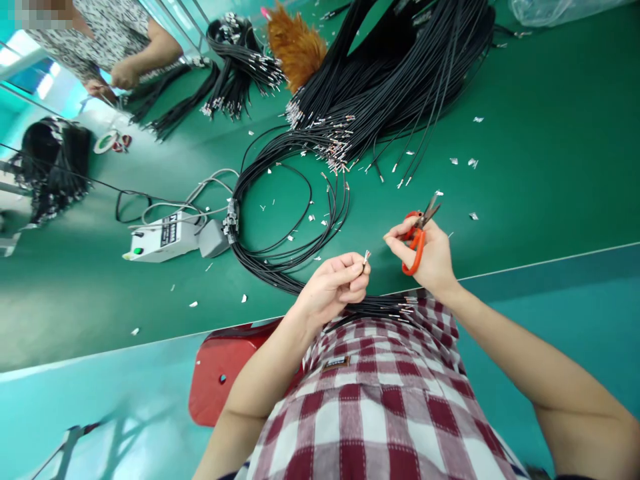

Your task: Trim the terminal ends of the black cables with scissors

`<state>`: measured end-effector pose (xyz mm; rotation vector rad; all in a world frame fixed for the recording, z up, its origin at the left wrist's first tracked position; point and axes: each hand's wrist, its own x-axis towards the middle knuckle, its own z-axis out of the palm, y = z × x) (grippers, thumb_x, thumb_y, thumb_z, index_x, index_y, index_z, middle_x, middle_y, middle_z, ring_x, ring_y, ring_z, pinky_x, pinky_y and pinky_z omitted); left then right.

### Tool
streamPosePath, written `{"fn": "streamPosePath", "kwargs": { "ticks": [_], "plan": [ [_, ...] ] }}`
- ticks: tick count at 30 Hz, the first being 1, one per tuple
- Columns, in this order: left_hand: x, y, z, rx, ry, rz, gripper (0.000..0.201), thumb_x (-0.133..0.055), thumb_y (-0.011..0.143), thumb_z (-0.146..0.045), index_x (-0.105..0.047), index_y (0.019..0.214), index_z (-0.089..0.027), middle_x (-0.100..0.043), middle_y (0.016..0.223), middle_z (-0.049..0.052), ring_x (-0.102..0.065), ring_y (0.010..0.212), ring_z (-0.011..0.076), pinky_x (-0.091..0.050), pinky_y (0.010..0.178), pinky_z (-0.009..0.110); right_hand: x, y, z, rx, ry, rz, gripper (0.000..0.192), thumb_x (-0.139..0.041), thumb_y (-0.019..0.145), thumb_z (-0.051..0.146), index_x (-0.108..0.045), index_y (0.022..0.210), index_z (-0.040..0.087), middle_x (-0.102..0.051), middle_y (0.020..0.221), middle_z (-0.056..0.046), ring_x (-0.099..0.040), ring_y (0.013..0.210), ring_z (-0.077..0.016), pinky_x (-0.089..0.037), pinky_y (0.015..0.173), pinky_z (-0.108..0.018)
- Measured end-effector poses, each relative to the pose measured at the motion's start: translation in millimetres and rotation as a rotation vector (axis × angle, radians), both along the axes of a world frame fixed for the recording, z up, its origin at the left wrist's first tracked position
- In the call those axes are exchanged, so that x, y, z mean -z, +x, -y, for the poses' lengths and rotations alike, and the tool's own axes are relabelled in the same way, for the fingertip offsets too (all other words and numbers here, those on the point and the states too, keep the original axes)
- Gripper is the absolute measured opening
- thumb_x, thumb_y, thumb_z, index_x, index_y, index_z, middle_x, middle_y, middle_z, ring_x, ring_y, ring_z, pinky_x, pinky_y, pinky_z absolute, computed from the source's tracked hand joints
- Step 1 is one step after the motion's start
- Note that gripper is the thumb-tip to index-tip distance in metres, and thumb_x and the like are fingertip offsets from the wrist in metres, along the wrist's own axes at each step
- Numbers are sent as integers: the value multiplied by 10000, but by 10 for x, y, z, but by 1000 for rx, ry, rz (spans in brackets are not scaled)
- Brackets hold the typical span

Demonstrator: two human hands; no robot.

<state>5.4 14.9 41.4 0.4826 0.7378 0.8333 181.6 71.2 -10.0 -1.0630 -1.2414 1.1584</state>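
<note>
Left hand, centre frame: fingers pinched on a terminal-tipped wire end. Right hand: closed on orange scissors, blades seemingly shut. Risk: the fine tip could slip, or the blades nick nearby fingers.

Co-worker's face blurred, edge-cropped

A white control box with a green button sits on the green table at about nine o'clock, grey cords looping off it. At eleven o'clock lies a bundle of black wires, and beside it, near twelve, a tuft of orange-brown feathers, perhaps a duster. A co-worker's hand works at ten o'clock, a tape roll just below. A red stool shows at seven o'clock.
</note>
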Motion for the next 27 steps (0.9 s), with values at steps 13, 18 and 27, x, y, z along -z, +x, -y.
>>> {"fn": "streamPosePath", "kwargs": {
  "ticks": [13,18,27],
  "plan": [
    [19,89,15,-193,149,-163,395,-722,867,-324,-558,1201,-191,-512,592,-57,-352,427,42,-225,448,186,-322,25,161,-231,-114,6,275,-793,766,335,-548,816,220,-732,918,-40,-666,787,-174,-545,781,-353],
    [59,121,22,-217,193,-197,427,-715,874,-339,-525,1232,-203,-527,600,-62,-367,437,50,-250,433,178,-346,-108,220,-192,-91,-72,348,-839,721,365,-531,797,221,-695,862,-14,-661,770,-161,-556,822,-359],
    [113,195,111,-287,306,-363,438,-680,899,-384,-516,1263,-203,-574,606,-64,-450,420,67,-351,426,185,-246,-174,314,-104,94,76,228,-699,844,288,-477,807,253,-663,829,-3,-668,794,-183,-550,795,-380]
  ]
}}
